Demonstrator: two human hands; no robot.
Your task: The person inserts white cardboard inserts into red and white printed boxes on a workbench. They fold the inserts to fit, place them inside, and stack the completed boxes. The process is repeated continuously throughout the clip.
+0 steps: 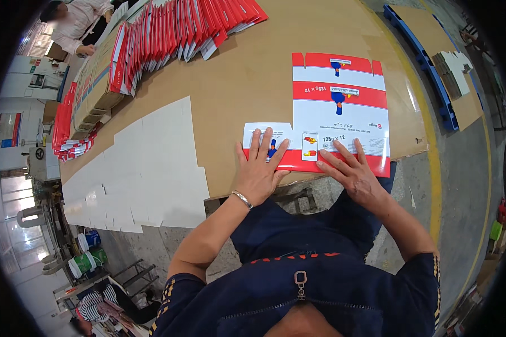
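A red and white printed carton blank [365,121] lies on the brown board-topped table at its near right edge. It has slotted flaps at its far side and a smaller panel on its left. My left hand [260,171] rests open on that smaller panel, fingers spread and pointing away from me. On the blank's near right part lies my right hand [355,175], also open, its fingers stretched over the white and red print. Neither hand grips anything. The left hand covers part of the blue figure printed beneath it.
White blanks [152,163] overlap on the table at left. A long row of folded red cartons [180,28] leans along the far left, beside a bundled stack [95,90]. A blue pallet [447,106] bearing cardboard stands at right. One person [76,25] is at far left, another [104,306] at lower left.
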